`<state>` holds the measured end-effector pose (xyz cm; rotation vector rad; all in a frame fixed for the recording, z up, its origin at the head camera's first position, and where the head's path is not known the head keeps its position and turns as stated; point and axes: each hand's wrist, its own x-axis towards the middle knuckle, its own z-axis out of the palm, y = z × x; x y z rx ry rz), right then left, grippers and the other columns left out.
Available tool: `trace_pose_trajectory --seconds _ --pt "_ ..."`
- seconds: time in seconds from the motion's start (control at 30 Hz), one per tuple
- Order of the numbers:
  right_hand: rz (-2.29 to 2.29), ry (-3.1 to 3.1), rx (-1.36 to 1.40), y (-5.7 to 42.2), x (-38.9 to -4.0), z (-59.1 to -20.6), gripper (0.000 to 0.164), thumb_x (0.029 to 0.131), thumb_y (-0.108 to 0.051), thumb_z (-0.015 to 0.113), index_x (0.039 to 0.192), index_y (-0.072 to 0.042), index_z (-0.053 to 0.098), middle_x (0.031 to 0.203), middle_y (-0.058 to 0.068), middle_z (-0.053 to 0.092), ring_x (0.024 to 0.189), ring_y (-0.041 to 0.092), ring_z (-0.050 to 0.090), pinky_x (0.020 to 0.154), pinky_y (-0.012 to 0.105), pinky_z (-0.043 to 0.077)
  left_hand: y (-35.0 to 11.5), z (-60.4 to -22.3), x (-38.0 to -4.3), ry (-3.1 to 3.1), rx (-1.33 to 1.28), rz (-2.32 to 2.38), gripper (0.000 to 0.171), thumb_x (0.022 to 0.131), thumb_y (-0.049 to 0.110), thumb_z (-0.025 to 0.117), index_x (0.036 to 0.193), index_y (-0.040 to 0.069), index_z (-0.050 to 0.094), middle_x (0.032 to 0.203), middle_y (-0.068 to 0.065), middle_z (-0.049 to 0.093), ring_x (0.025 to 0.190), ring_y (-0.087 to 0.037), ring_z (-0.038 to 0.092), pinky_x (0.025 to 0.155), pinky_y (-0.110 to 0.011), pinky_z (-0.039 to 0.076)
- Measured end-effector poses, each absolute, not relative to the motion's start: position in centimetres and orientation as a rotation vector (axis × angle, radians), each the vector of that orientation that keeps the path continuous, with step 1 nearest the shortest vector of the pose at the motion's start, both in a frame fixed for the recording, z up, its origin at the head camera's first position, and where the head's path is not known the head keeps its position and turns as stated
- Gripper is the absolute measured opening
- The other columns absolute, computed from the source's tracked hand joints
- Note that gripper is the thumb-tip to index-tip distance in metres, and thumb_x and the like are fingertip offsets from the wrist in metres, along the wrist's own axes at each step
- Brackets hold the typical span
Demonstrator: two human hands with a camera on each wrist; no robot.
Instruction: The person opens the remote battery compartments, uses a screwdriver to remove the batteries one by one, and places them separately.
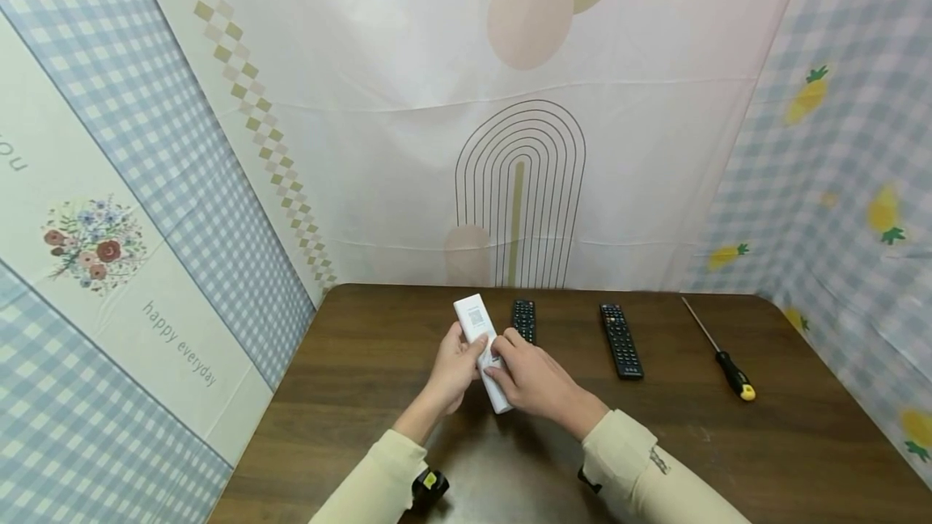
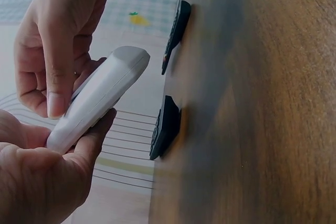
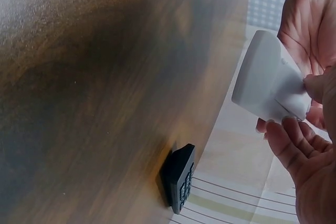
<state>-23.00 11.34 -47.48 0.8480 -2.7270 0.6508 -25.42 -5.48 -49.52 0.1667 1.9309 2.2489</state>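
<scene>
Tilted above the table is a white remote control (image 1: 473,319), its back with a printed label facing up. My left hand (image 1: 451,372) grips it along the left side, thumb on the back. From the right, my right hand (image 1: 540,376) curls its fingers at the lower half and pinches at the back near a small dark gap. In the left wrist view the remote control (image 2: 105,90) lies across the left palm, with a right-hand fingertip at its back. The right wrist view shows the rounded end of the remote control (image 3: 260,74); what the right fingertips pinch is partly hidden.
Behind the hands a black remote control (image 1: 523,320) lies on the brown wooden table (image 1: 349,395). Farther right lie another black remote control (image 1: 621,340) and a screwdriver (image 1: 730,369) with a black and yellow handle. Patterned cloth (image 1: 393,184) hangs around the table's back and sides.
</scene>
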Motion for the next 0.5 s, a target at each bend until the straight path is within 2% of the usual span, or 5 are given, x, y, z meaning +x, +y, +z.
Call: trace_pose_trajectory --seconds 0.5 --pt "0.696 -2.663 0.817 10.94 -22.91 -47.46 0.019 0.100 -0.018 0.077 0.105 -0.011 0.060 0.098 -0.001 0.056 0.077 0.006 0.054 0.065 0.022 0.053 -5.55 -49.59 -25.65 1.942 0.160 2.250 0.039 0.112 0.011 0.050 0.148 -0.002 0.041 0.128 -0.037 0.068 0.104 -0.027 0.076 0.085 -0.041 0.067"
